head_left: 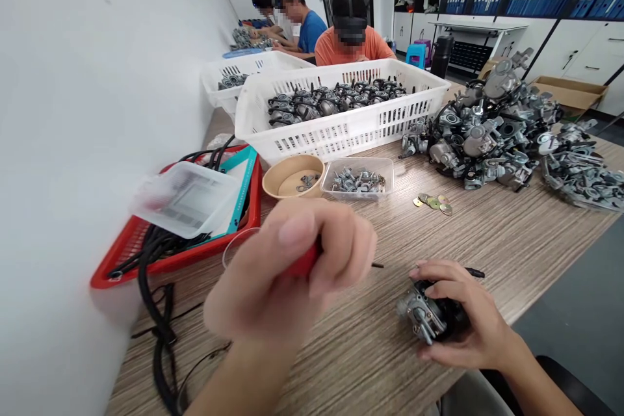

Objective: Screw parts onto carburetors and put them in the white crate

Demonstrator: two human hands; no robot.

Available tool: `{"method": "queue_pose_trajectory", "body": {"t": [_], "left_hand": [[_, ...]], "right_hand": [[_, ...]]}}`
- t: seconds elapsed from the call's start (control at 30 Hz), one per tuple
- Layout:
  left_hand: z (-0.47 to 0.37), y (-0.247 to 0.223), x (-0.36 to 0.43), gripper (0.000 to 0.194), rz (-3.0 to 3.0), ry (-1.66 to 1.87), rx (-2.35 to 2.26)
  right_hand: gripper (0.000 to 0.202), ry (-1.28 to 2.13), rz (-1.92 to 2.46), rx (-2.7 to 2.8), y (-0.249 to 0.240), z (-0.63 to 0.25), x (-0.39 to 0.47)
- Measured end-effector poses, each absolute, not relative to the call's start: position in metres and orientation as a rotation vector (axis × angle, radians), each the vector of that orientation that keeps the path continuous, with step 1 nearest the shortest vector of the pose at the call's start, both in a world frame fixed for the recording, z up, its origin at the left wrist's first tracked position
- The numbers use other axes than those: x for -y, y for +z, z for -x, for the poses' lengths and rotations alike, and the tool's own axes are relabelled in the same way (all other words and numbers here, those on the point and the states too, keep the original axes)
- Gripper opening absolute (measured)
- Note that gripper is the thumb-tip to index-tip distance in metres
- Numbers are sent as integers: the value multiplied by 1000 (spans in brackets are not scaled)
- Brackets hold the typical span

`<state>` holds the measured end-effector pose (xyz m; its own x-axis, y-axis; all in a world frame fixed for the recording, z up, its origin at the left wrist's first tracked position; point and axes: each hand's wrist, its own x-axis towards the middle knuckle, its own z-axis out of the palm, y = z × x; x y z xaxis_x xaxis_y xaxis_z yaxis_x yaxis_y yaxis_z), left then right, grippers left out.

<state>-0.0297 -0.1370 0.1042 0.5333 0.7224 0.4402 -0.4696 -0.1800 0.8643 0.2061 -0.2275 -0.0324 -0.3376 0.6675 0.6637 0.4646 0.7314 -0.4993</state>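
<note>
My left hand (292,266) is raised close to the camera, its fingers wrapped round the red handle (305,263) of what looks like a screwdriver. A short dark shaft tip (377,265) shows past my knuckles on the right; the fingers hide the rest. Low on the right of the table, my right hand (463,312) grips a carburetor (424,315), thumb below and fingers over the top. Its grey metal side with small screws faces left, and a black stem (475,272) sticks out behind my fingers. The two hands are apart.
Beyond my left hand are a tan bowl (273,187) and a clear tub (358,195) of small metal parts. Brass discs (433,203) lie nearby. Carburetors fill a white crate (312,143) and a pile (487,130). A red basket (104,279) with cables stands left. Co-workers (353,42) sit opposite.
</note>
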Motion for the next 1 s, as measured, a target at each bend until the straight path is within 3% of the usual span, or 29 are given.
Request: {"method": "queue_pose_trajectory", "body": {"t": [0.1,0.33,0.5,1.0], "left_hand": [[38,96,116,59,-1351,1041,-245],[28,48,79,58,-1181,1497,-348],[15,22,71,53,-1086,1623,-385],[-11,4,70,54,-999,1712,-418]], "right_hand": [[47,261,860,2008,-32,-206,227],[46,249,853,2026,-32,-206,227],[43,234,846,2042,-30,-206,227],[42,258,854,2049,-28,-208,227]]}}
